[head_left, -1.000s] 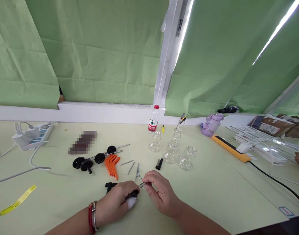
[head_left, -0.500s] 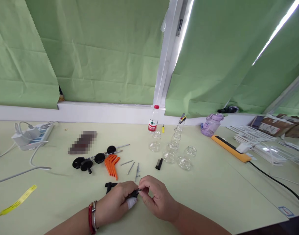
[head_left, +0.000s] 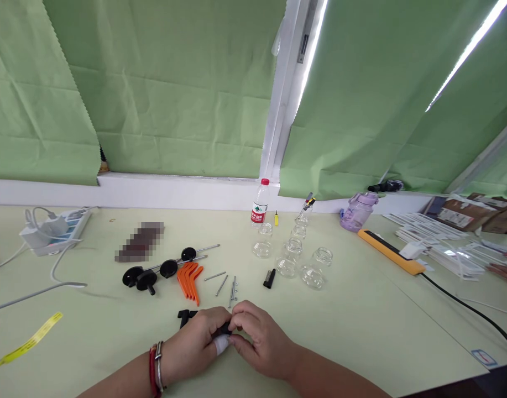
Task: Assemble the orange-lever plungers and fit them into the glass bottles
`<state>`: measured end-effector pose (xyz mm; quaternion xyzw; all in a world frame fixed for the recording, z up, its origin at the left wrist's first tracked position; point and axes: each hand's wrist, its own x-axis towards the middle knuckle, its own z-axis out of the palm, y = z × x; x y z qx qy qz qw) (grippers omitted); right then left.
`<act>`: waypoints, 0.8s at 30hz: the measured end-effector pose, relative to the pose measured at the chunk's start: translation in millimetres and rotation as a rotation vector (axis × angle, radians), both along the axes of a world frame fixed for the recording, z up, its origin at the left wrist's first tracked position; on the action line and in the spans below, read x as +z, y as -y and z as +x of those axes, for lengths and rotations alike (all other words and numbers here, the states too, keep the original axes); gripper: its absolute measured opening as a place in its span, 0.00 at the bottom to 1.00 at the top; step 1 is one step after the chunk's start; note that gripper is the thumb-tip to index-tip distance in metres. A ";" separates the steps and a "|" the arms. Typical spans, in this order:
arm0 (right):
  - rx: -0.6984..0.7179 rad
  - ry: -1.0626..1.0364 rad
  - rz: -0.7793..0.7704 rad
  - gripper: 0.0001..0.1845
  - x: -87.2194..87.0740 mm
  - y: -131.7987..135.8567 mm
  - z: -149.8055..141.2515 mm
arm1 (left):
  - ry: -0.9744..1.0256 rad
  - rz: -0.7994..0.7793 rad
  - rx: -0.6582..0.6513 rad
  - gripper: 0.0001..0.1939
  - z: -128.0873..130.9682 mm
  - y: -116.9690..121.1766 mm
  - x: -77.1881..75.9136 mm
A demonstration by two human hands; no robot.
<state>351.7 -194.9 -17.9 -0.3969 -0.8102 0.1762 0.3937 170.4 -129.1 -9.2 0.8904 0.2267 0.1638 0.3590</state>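
My left hand (head_left: 197, 342), with a white wrap on the thumb, is closed around a small black plastic part (head_left: 223, 329), mostly hidden by the fingers. The fingertips of my right hand (head_left: 259, 337) are pinched against the right end of that part; what lies between them is hidden. Just beyond my left hand is a black T-shaped piece (head_left: 184, 316). Several metal bolts (head_left: 222, 284) and tiny nuts lie ahead of my hands, beside orange angled handles (head_left: 188, 282). A black piece with a coil spring (head_left: 269, 278) rests to the right.
Black discs on metal rods (head_left: 169, 268) lie at left, near a white power strip (head_left: 71, 232). Glass jars (head_left: 288, 265), a red-capped water bottle (head_left: 260, 204) and a yellow screwdriver (head_left: 276, 219) stand farther back. At right are a purple bottle (head_left: 358, 213), an orange power strip (head_left: 390, 252) and another person's hand (head_left: 506, 271).
My right fingertips have moved slightly left and closed in on the end of the black part, covering the small coil-like bit that showed there. Another person's hand has come in at the right edge.
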 end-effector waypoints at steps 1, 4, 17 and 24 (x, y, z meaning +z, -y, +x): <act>-0.002 -0.003 -0.013 0.06 -0.1 0.0 -0.3 | -0.006 0.004 0.002 0.04 0.1 0.2 -0.9; -0.008 -0.034 -0.079 0.05 1.0 0.0 -1.8 | -0.016 0.004 0.003 0.04 0.9 1.2 -1.0; -0.302 -0.493 -0.905 0.08 -11.9 -39.0 -36.9 | -0.082 0.280 0.252 0.05 -41.8 -39.6 32.6; -0.309 -0.178 -0.835 0.07 -14.2 -51.5 -56.9 | -0.310 0.398 0.126 0.09 -49.6 -44.3 30.4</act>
